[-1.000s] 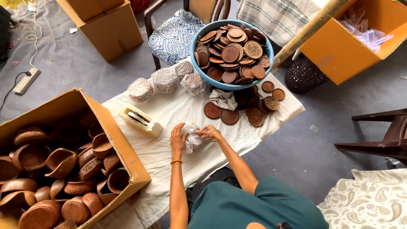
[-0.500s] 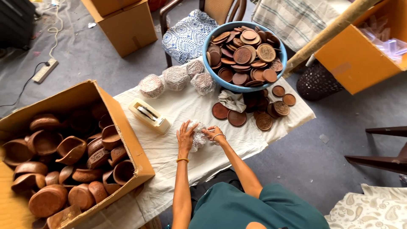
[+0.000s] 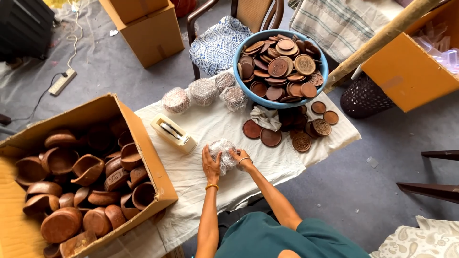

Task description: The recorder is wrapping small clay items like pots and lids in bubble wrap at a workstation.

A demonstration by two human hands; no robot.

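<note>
Two hands, one parcel: everything below is placed from the cloth-covered table (image 3: 201,172) I sit at.
Cardboard box (image 3: 143,143): at the table's left end, top open towards me, heaped with brown clay bowls (image 3: 86,167) so I can lift one out without standing.
Blue basin (image 3: 248,93): on the table's far edge, piled with round clay lids (image 3: 282,67); it keeps the stack from sliding.
Loose lids (image 3: 270,137): on the table just before the basin, spread flat, a crumpled rag (image 3: 265,117) lying among them.
Wrapped bundles (image 3: 203,91): three in a row on the table's far edge, left of the basin, apart from the unwrapped ware.
Tape dispenser (image 3: 173,134): on the table between box and parcel, near my left hand.
Bubble-wrapped piece (image 3: 222,153): at the table's middle, resting on the cloth in front of me, held between both hands.
My left hand (image 3: 211,167): fingers spread, palm pressed to the parcel's left side to steady it.
My right hand (image 3: 239,158): fingers curled over the parcel's right side, gripping the wrap down so it stays tight.
</note>
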